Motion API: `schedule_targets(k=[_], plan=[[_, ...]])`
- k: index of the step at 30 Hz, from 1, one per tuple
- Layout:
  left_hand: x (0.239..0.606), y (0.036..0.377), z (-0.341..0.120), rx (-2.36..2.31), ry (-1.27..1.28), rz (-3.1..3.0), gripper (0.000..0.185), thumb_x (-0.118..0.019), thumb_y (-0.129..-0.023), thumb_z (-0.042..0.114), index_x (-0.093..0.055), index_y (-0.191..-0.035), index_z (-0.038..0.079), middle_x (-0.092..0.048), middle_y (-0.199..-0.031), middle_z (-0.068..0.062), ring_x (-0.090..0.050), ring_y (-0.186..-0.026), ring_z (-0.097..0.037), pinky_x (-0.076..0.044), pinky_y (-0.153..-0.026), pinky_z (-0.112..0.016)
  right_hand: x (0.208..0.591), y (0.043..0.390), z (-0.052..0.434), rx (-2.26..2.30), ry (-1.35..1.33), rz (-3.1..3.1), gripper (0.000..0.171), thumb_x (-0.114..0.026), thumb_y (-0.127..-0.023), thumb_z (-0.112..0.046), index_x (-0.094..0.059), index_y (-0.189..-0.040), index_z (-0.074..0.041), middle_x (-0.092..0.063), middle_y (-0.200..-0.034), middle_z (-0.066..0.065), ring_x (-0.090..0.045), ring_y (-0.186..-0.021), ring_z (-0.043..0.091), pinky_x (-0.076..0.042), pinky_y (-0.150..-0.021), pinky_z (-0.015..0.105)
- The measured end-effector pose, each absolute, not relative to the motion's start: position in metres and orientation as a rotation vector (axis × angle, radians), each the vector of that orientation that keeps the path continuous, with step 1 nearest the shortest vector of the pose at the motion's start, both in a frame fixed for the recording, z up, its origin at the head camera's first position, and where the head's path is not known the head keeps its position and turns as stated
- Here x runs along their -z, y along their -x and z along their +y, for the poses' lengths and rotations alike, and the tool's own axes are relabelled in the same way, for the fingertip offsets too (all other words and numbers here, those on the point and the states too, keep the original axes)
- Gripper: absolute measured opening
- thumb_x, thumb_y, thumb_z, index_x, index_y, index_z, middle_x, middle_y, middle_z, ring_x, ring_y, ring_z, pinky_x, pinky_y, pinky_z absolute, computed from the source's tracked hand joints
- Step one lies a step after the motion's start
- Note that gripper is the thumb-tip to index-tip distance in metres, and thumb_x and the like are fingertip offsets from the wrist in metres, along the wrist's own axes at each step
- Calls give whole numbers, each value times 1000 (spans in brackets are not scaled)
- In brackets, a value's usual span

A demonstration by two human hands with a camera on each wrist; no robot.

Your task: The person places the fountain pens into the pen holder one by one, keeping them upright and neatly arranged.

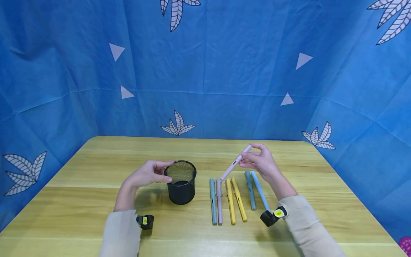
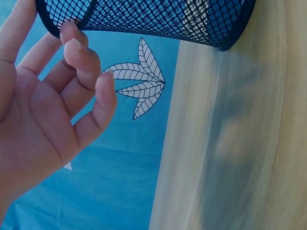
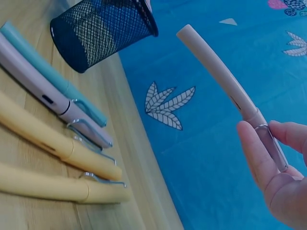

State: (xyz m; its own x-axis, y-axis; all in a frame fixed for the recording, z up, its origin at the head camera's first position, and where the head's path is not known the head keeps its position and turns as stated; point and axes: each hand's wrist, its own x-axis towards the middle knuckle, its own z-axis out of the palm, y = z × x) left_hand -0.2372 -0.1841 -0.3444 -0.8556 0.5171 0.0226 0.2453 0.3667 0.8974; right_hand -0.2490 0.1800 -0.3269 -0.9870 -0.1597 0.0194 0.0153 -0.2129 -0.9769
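My left hand (image 1: 149, 175) pinches the rim of a round black mesh pen holder (image 1: 181, 193), which stands upright on the table. In the left wrist view, the holder's mesh wall (image 2: 144, 17) shows beside the fingers. My right hand (image 1: 262, 162) holds a pale pink pen (image 1: 232, 167) by its clipped cap, slanted above the table with its far end down and to the left. In the right wrist view the thumb and fingers pinch this pen (image 3: 218, 72) around the clip. Below it lie a teal pen (image 1: 213, 201), a lilac pen (image 1: 219, 203) and two yellow pens (image 1: 231, 203).
Farther right, a blue-grey pen (image 1: 250, 191) and a light blue pen (image 1: 260, 191) lie near the right forearm. The wooden table (image 1: 80, 214) meets a blue patterned cloth (image 1: 205, 71) at its back and sides.
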Motion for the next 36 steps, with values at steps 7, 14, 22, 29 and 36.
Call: schedule_targets(k=[7,14,22,29,36], plan=[[344,237,-183,-1481,-679,2367,62,-69,-78,12,-41,-131,-2,-38,-61,-1,-35,-54,-11,-32,-50,-22,323,249,171,2386,206,1883,48,-46,-86,11,-21,-125,2,-63,-76,10,-64,-67,19,-51,-64,29],[344,237,-183,-1474,-690,2377,61,-69,-78,12,-42,-131,-3,-38,-61,-1,-35,-54,-11,-31,-50,-22,322,249,164,2396,248,1877,54,-46,-86,11,-15,-130,6,-64,-75,9,-64,-66,19,-51,-63,30],[344,237,-183,-1476,-687,2380,59,-68,-78,7,-41,-130,-3,-37,-60,-1,-33,-52,-11,-30,-50,-22,320,249,154,2381,252,1893,53,-48,-86,10,-18,-130,4,-63,-77,9,-64,-68,19,-51,-66,31],[344,236,-184,-1470,-692,2383,61,-69,-78,10,-42,-130,-4,-36,-60,-1,-33,-52,-10,-30,-49,-22,320,250,141,2415,248,1854,53,-48,-85,12,-19,-129,5,-62,-74,9,-64,-67,19,-51,-65,31],[345,236,-184,-1474,-695,2382,62,-70,-77,11,-42,-130,-3,-36,-60,-1,-32,-52,-11,-30,-50,-22,320,248,129,2465,220,1829,53,-47,-85,12,-19,-130,5,-61,-75,8,-62,-63,16,-52,-64,31]])
